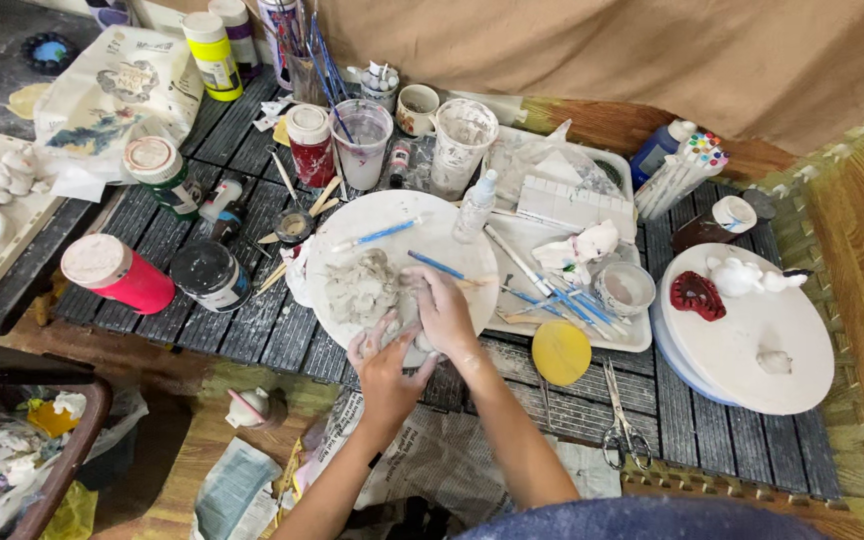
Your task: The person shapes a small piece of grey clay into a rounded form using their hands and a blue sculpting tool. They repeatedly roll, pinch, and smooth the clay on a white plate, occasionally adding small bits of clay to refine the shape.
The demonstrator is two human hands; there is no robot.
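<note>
Grey, wet clay (367, 290) sits in a lump on the round white plate (407, 235) right in front of me, and both my hands are in it. My left hand (384, 365) comes in at six o'clock of the plate, fingers curled narrow around a piece of clay at the near rim. My right hand (442, 310) lies just at three o'clock of the lump, fingers bent down and pressing on the same piece, so the two hands squeeze it between them. I judge the plate is there to keep the mess off the dark slatted table (732, 440).

Two blue-handled brushes (377, 236) rest on the plate at twelve o'clock, close enough to grab. One small white squeeze bottle (479, 205) stands at the plate's one o'clock edge.

At three o'clock, one white rectangular tray (632, 340) holds more brushes and one small clay-smeared cup (624, 288). One yellow disc (561, 352) lies at its near corner, and one pair of metal scissors (620, 425) at five o'clock.

Farther at three o'clock, one big white round board (782, 370) carries one dark red piece (695, 295) and white figurines, set well apart from the wet work, probably to stay clean.

At nine o'clock, one pink jar with a white lid (117, 272) lies on its side next to one black jar (209, 275).
</note>
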